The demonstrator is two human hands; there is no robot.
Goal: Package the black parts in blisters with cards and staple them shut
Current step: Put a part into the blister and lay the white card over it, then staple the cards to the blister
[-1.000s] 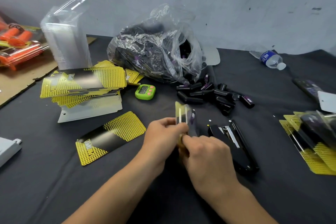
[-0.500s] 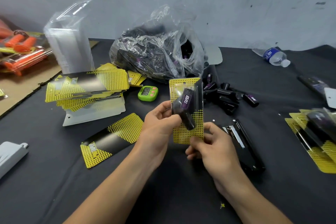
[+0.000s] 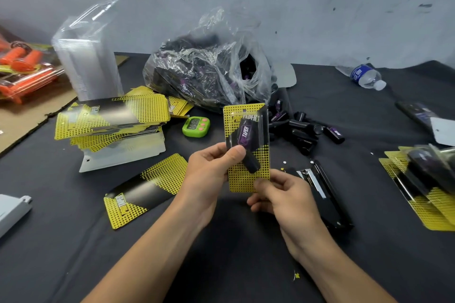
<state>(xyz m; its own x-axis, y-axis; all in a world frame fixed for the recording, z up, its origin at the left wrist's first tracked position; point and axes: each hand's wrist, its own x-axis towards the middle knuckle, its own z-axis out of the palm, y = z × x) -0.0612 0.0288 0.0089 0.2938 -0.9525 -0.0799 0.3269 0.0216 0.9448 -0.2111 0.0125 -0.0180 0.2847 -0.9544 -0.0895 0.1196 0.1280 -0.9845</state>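
Note:
I hold a clear blister pack point(image 3: 247, 125) upright above the table, with a yellow-and-black card and a black part with a purple label point(image 3: 246, 141) lying slanted inside. My left hand point(image 3: 211, 170) grips its left edge, thumb on the front. My right hand point(image 3: 283, 194) pinches its bottom edge. A black stapler point(image 3: 325, 194) lies just right of my right hand. Loose black parts point(image 3: 302, 130) lie behind the pack. A single card point(image 3: 145, 189) lies flat to the left.
A clear bag of black parts point(image 3: 209, 74) sits at the back centre. A card stack point(image 3: 110, 118) and a stack of empty blisters point(image 3: 86, 61) stand at left, with a green timer point(image 3: 196, 126) between. Finished packs point(image 3: 423, 179) lie at right, a water bottle point(image 3: 364, 76) behind.
The pack has turned from edge-on to face me and risen. My left hand holds its left side now, and my right hand dropped to its bottom edge.

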